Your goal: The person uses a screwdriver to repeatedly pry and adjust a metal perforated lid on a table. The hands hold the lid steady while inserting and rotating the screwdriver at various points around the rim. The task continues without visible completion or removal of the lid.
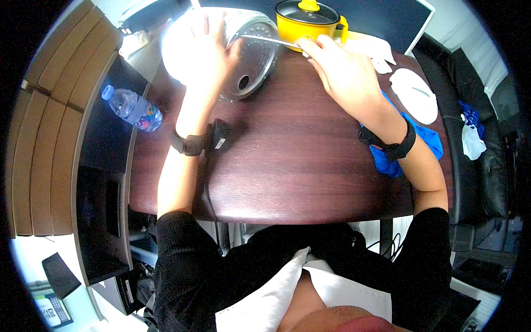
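Note:
A bright white rounded appliance (176,52) stands at the far left of the table, its outline washed out by glare. A round, shiny perforated plate (260,61) with a dark hole faces right on it. My left hand (207,50) lies against the appliance with its fingers apart. From near that hand's thumb a thin white cord (265,39) runs right, looking taut. The fingers of my right hand (337,69) are closed on its other end, in front of a yellow pot (307,25) with a dark lid and a yellow knob.
A blue cloth (428,138) lies under my right forearm, with a white oval item (414,95) behind it. White cloth or paper (368,47) sits beside the pot. A small black device (220,135) is by my left wrist. A water bottle (133,108) stands at the left.

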Motion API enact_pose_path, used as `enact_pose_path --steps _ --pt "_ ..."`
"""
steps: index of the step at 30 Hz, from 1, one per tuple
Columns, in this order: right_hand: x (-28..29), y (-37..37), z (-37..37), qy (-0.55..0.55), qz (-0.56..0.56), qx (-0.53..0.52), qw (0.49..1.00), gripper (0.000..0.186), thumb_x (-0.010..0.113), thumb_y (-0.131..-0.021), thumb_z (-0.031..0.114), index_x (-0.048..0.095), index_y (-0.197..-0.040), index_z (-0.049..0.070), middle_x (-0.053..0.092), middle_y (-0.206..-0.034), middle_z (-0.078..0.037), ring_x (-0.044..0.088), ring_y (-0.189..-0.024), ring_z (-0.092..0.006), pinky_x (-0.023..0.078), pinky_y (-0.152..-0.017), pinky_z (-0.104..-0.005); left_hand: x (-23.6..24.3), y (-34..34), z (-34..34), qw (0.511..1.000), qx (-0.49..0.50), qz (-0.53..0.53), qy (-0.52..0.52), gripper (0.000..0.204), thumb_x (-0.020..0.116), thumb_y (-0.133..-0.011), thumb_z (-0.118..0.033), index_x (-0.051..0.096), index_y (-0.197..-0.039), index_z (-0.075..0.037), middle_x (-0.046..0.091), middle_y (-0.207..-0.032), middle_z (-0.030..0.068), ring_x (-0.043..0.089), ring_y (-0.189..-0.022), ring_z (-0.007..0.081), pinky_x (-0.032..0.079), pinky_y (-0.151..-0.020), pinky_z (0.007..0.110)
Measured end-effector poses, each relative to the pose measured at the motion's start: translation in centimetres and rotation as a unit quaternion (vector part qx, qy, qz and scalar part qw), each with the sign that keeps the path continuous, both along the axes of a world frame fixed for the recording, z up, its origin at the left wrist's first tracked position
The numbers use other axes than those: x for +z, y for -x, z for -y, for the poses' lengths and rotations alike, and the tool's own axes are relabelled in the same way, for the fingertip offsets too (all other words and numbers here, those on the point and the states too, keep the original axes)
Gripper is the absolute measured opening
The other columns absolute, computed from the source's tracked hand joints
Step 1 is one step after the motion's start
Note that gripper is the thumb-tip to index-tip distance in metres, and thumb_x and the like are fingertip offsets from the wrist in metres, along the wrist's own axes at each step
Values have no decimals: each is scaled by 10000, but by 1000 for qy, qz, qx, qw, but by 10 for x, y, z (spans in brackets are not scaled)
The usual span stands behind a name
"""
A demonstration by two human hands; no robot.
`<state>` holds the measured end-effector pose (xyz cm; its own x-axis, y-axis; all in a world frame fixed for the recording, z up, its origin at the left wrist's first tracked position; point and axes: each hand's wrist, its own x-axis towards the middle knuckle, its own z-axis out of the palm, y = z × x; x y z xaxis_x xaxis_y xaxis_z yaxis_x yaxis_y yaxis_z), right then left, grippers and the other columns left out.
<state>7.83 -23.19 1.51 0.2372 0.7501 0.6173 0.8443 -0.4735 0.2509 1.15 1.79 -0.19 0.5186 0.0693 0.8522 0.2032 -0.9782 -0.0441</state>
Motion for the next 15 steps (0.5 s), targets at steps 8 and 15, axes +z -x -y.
enact_pose_path --steps 8,15 --pt "22 -17 -3 -113 -76 140 981 237 618 -875 193 617 -1101 122 616 -927 -79 626 -828 -240 499 -698 -365 -2 1 -3 1000 9 -5 0 589 705 -795 -396 531 -1298 -144 517 -1293 183 474 -1172 430 397 -989 508" --pt "-14 -22 -40 -192 -513 183 816 324 697 -850 342 634 -997 62 577 -760 -6 505 -581 -72 417 -511 -228 2 1 -2 1000 -19 -6 -1 586 697 -799 -414 539 -1286 -131 525 -1275 175 475 -1161 433 384 -983 517"
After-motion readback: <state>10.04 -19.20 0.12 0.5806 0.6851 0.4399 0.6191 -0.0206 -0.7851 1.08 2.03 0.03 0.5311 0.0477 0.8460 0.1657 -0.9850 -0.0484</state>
